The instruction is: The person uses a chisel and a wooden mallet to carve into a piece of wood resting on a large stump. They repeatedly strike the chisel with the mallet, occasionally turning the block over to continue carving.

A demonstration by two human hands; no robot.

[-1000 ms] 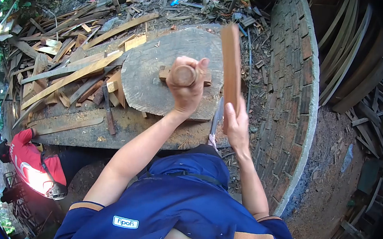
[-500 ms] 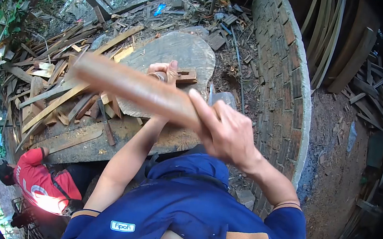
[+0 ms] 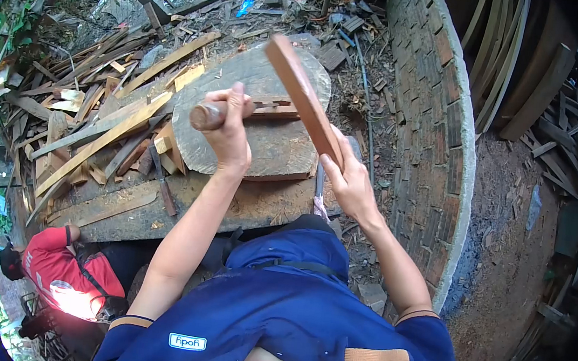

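My left hand (image 3: 229,132) is wrapped round the wooden handle of a chisel (image 3: 207,116), its butt end pointing left. The chisel's blade runs right to a reddish-brown wood piece (image 3: 283,111), which has dark cut-outs in its upper side. That piece lies on a thick round wood slab (image 3: 257,150). In my right hand (image 3: 350,187) is a squared wooden bar (image 3: 305,97), gripped near its lower end. The bar is raised, slanting up and left, and overlaps the right end of the wood piece in this view.
Scrap wood (image 3: 98,118) is heaped left of the slab. A dark-bladed tool (image 3: 165,188) lies on the low bench (image 3: 116,215), and another tool with a cloth-wrapped handle (image 3: 320,201) is near my knees. A curved brick wall (image 3: 425,124) stands right. A person in red (image 3: 65,266) is at lower left.
The wooden bar has swung from pointing left across the chisel to pointing up and left, lifting away from the handle. My right hand has shifted slightly down; my left hand still holds the chisel.
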